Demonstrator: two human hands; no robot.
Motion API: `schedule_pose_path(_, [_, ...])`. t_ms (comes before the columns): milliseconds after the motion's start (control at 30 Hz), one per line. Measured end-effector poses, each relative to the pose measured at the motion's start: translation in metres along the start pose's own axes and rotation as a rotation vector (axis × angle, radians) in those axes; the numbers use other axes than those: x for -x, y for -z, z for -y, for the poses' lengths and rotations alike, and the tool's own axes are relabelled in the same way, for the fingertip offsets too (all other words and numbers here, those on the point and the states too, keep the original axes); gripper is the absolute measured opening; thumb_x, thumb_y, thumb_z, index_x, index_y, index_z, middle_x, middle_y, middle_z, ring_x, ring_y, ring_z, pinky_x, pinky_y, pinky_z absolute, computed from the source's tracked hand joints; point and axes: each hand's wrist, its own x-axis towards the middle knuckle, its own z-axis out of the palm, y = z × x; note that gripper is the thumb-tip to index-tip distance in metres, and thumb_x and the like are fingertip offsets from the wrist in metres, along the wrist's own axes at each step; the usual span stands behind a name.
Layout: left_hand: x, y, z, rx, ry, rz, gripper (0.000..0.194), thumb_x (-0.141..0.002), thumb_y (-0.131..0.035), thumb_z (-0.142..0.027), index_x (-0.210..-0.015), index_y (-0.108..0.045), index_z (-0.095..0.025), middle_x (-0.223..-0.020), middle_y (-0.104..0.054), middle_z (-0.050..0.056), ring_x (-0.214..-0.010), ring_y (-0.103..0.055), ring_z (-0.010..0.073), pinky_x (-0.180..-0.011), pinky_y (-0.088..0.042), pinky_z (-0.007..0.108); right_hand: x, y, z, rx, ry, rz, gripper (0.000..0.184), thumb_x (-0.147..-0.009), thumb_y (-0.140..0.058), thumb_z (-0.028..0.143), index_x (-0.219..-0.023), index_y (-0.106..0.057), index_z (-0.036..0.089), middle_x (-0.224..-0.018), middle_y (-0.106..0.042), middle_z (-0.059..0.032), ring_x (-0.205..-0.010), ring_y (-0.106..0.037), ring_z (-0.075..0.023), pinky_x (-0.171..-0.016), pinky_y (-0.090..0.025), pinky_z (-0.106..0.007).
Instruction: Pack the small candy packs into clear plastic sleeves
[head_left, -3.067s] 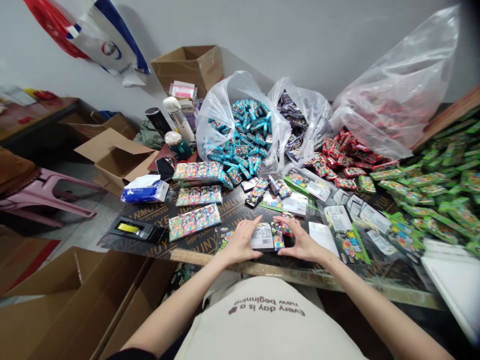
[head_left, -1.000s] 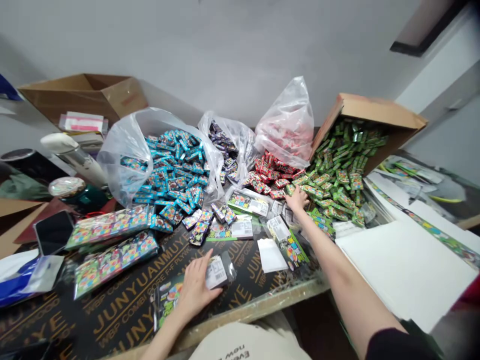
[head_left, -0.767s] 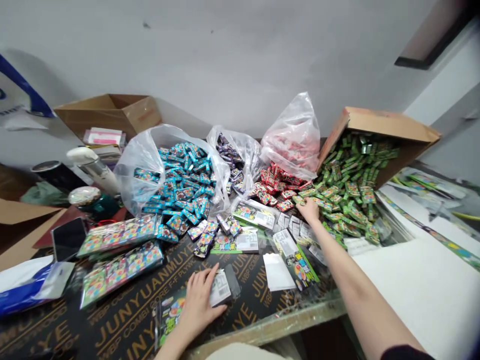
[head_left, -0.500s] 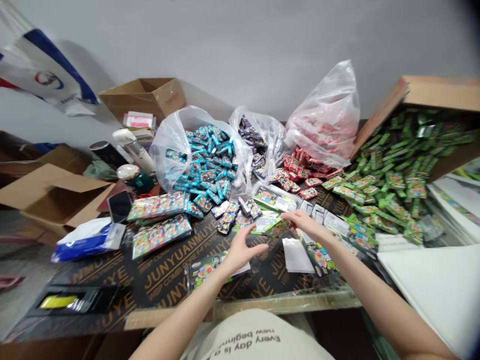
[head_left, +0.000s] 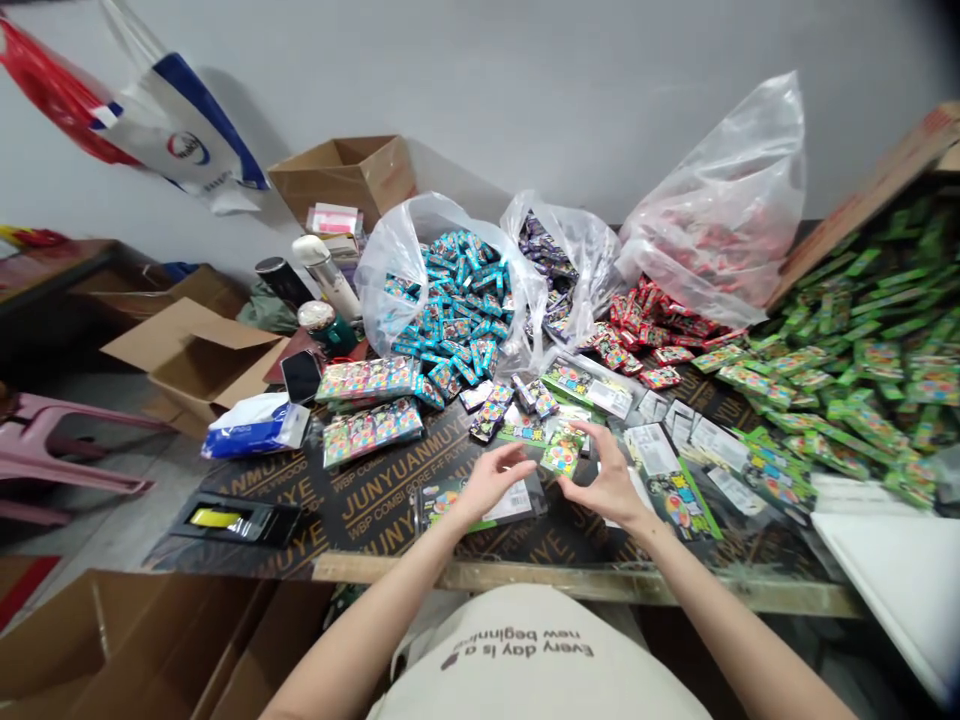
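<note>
My right hand grips a small green packet with a colourful print, thumb at its near edge and fingers at its far edge. Just left of that packet, my left hand holds nothing, its thumb and fingers apart. Under and beside my left hand lies a flat printed pouch with green edging. Several purple packets lie beyond the hands. Another green-edged pouch is to the right of my right hand, which partly covers some white paper.
Clear bags hold blue packets, purple ones and red ones along the back. Green packets spill from a carton on the right. Filled packs, a phone, bottles and an open carton are left.
The view has turned left, so the table's things sit further right. My right hand has closed around the green packet and shifted it slightly left over the table. My left hand stays near it.
</note>
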Motion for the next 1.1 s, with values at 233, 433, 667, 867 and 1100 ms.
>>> schedule_pose_path(233, [0.029, 0.032, 0.028, -0.906, -0.212, 0.09, 0.11, -0.047, -0.075, -0.037, -0.139, -0.018, -0.021, -0.116, -0.05, 0.011, -0.107, -0.044, 0.0303, -0.094, -0.029, 0.046, 0.016, -0.012, -0.018, 0.174, 0.106, 0.207, 0.064, -0.063, -0.059, 0.028, -0.123, -0.039, 0.023, -0.117, -0.052, -0.0088, -0.11, -0.045, -0.0298, -0.091, -0.03, -0.045])
schedule_pose_path(433, [0.033, 0.038, 0.018, -0.823, -0.328, 0.089, 0.11, -0.05, -0.071, -0.033, -0.14, -0.009, -0.02, -0.118, -0.049, 0.009, -0.107, -0.044, 0.029, -0.102, -0.02, 0.048, 0.016, -0.006, -0.004, 0.004, 0.145, 0.432, 0.074, -0.062, -0.065, 0.033, -0.129, -0.033, 0.023, -0.125, -0.048, -0.0087, -0.114, -0.043, -0.028, -0.096, -0.028, -0.044])
schedule_pose_path(667, [0.026, 0.03, -0.001, -0.549, -0.28, -0.184, 0.098, -0.051, -0.074, -0.034, -0.136, -0.025, -0.023, -0.112, -0.045, 0.007, -0.103, -0.047, 0.0249, -0.093, -0.037, 0.039, 0.005, -0.024, 0.012, -0.516, -0.27, 0.092, 0.087, -0.072, -0.06, 0.045, -0.137, -0.005, 0.03, -0.135, -0.038, -0.0105, -0.122, -0.04, -0.0245, -0.097, -0.034, -0.045])
schedule_pose_path(867, [0.008, -0.019, 0.002, 0.101, -0.13, -0.476, 0.04, -0.076, -0.055, -0.044, -0.106, -0.06, -0.016, -0.087, -0.057, 0.005, -0.083, -0.054, 0.0172, -0.076, -0.044, 0.029, -0.023, -0.054, 0.052, -0.994, -0.725, -0.398, 0.059, -0.077, -0.05, 0.044, -0.128, -0.026, 0.025, -0.103, -0.061, -0.0054, -0.084, -0.063, -0.0184, -0.069, -0.052, -0.033])
schedule_pose_path(1100, [0.006, -0.041, -0.008, 0.8, 0.051, -0.483, 0.042, -0.067, -0.061, -0.051, -0.074, -0.064, -0.01, -0.065, -0.064, 0.003, -0.06, -0.058, 0.0145, -0.061, -0.044, 0.025, -0.031, -0.038, 0.059, -1.137, -0.792, -0.38, 0.054, -0.061, -0.059, 0.021, -0.111, -0.038, 0.025, -0.069, -0.066, 0.0041, -0.062, -0.063, -0.0172, -0.057, -0.05, -0.03])
